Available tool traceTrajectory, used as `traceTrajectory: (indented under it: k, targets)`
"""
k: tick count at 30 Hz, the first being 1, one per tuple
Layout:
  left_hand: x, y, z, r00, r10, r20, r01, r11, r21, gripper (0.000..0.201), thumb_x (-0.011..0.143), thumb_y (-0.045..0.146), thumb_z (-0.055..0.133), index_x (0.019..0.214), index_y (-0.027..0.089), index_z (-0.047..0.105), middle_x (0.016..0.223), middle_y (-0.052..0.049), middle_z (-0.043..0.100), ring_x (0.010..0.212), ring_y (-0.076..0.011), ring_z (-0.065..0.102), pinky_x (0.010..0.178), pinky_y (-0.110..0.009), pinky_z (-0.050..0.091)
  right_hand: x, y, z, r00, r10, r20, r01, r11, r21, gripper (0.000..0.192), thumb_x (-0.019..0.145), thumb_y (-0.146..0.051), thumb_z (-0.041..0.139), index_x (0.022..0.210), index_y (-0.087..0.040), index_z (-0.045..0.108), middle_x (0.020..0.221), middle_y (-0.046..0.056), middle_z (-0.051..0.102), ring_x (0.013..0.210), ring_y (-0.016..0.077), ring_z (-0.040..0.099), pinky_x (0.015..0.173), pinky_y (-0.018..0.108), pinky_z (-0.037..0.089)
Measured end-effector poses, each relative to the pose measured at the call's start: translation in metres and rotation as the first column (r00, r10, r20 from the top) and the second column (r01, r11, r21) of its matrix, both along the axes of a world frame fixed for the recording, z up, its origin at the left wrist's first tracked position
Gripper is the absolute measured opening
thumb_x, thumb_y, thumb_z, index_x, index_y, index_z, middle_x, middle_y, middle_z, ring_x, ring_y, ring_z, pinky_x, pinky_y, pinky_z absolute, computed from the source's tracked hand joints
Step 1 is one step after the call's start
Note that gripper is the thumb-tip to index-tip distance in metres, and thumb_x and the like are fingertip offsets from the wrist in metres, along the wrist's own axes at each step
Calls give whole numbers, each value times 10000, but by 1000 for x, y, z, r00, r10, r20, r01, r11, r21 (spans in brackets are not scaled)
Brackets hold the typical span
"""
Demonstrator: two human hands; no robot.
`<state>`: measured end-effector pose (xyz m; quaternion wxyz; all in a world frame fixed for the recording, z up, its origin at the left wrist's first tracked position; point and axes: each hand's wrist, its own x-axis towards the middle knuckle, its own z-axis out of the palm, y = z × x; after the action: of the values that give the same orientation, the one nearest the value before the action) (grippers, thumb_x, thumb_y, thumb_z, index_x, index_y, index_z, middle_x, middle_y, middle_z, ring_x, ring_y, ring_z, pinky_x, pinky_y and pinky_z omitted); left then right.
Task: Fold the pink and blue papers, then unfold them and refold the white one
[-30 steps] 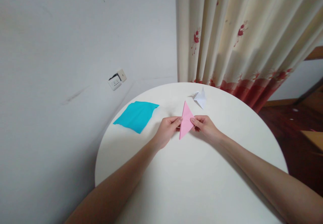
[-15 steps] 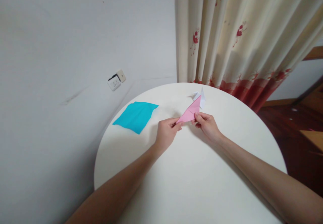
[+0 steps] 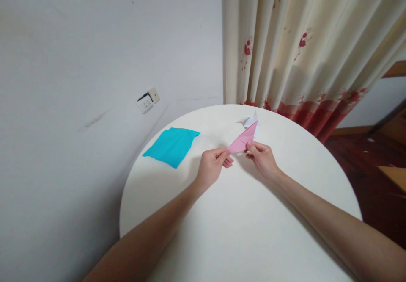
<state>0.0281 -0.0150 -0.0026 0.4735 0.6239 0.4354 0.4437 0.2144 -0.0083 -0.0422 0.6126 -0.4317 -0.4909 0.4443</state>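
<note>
A pink folded paper, roughly a triangle, is held between my two hands above the table. My left hand pinches its left corner between thumb and fingers. At its lower right edge, my right hand grips it with the thumb on top. Just behind the pink paper stands a white folded paper figure with a pointed tip, partly hidden by it. To the left of my left hand lies a turquoise sheet with creases and an uneven edge.
The round white table fills the middle. A wall with a socket runs along the left. A cream curtain with red flowers hangs behind the far edge. Dark flooring shows on the right.
My left fingers have shifted slightly on the corner of the pink paper, and its lower fingers now show below it. The view has moved a little; both hands keep their hold.
</note>
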Motion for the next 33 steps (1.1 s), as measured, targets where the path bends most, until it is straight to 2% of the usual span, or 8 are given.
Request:
traceTrajectory:
  k: [4,9,11,17,22,27,33]
  targets:
    - [-1,3,-2,998,-64,13,65,995,-78,412,851,496,608,726,118,710,717,-94,723,608,-167,665,632,-287,545,-1,-1,3,1000,-18,-19,18,1000,2,386,810,-544,671,677,-182,649,662,10,566,599,131,459,569,266,379]
    - [-1,5,-4,988,-151,40,152,988,-11,350,826,425,684,1009,131,738,995,-96,755,906,-211,695,809,-294,532,-4,-5,11,995,-67,69,68,997,-21,392,800,-542,660,662,-175,646,612,2,547,554,129,424,532,270,333]
    - [0,5,-6,986,-151,67,154,987,-51,395,817,440,696,1050,122,729,985,-110,758,899,-220,704,810,-312,544,-6,-6,13,992,-64,109,67,997,-26,393,796,-539,660,662,-169,652,588,1,541,540,130,418,522,272,322]
    - [2,4,-8,977,-169,128,194,957,-214,518,809,564,671,975,77,730,925,-172,761,825,-241,729,820,-383,574,-7,-6,14,981,-92,172,94,996,-5,454,804,-556,643,570,-172,579,517,-14,488,507,118,395,505,269,297]
    - [1,3,-5,958,-227,177,259,947,-187,482,806,508,703,1049,93,729,1055,-131,746,967,-248,702,912,-369,541,-10,-9,13,967,-62,248,55,998,34,440,830,-524,625,580,-163,599,529,-10,506,514,120,407,509,265,302]
    - [2,5,-8,964,-184,192,226,947,-230,461,787,495,727,971,73,749,913,-125,758,829,-226,712,854,-361,555,-14,-14,12,937,-23,348,5,999,50,398,879,-448,578,610,-157,618,567,1,549,546,127,437,534,261,321]
    - [-1,7,-10,953,-218,211,277,907,-317,430,822,448,707,1014,65,736,925,-145,751,816,-210,713,819,-339,557,-10,-13,12,919,-9,393,-18,998,65,384,884,-410,565,591,-163,582,559,-16,515,547,117,415,538,257,316]
